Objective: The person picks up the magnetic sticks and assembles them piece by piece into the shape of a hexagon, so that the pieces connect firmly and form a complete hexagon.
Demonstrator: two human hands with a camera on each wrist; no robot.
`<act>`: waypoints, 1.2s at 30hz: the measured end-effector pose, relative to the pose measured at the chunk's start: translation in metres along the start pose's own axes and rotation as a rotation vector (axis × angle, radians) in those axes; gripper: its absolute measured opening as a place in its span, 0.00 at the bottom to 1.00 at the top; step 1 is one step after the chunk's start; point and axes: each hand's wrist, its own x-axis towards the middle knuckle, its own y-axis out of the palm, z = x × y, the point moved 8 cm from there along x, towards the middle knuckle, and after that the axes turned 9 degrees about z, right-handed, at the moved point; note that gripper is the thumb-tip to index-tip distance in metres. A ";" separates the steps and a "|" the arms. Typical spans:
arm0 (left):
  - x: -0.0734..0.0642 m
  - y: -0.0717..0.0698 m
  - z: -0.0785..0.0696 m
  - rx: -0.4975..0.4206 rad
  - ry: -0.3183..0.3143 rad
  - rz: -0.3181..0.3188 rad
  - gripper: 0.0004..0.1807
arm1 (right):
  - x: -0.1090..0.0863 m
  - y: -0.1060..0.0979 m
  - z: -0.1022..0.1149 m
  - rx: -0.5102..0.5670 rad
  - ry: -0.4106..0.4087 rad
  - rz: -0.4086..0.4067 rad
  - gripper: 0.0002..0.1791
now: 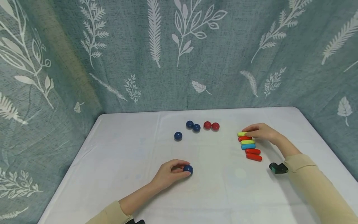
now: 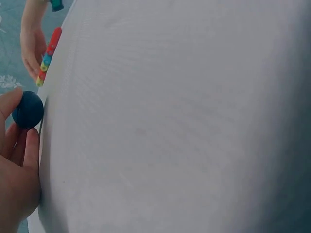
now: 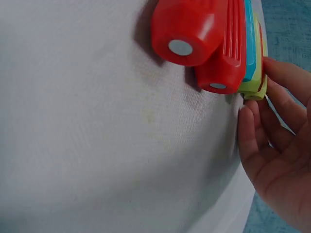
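My left hand (image 1: 169,174) pinches a dark blue ball (image 1: 188,170) between thumb and fingertips, low over the white table. The same ball (image 2: 27,110) shows at the left edge of the left wrist view. On the right, my right hand (image 1: 261,132) pinches the farthest rod, a yellow-green one (image 1: 241,134), at its right end. Under it in the row lie a red rod (image 1: 245,138), another yellow-green rod (image 1: 248,142), a blue rod (image 1: 248,146) and two red rods (image 1: 254,157) nearest me. Pale discs cap the red rods' ends (image 3: 180,47) in the right wrist view.
Toward the back of the white-covered table (image 1: 126,149) sit two dark blue balls (image 1: 189,124) close together, with a third blue ball (image 1: 178,136) nearer me. Two red balls (image 1: 207,125) lie side by side to their right. A patterned green curtain (image 1: 167,81) hangs behind.
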 end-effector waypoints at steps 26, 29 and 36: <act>0.000 0.002 0.001 -0.017 0.012 -0.003 0.19 | 0.004 0.046 0.059 -0.108 -0.288 -0.194 0.15; 0.001 0.001 0.001 -0.017 0.004 -0.001 0.19 | 0.002 0.059 0.067 -0.073 -0.326 -0.171 0.13; 0.001 0.002 -0.001 -0.018 0.008 0.004 0.19 | -0.004 0.098 0.090 -0.071 -0.437 -0.048 0.13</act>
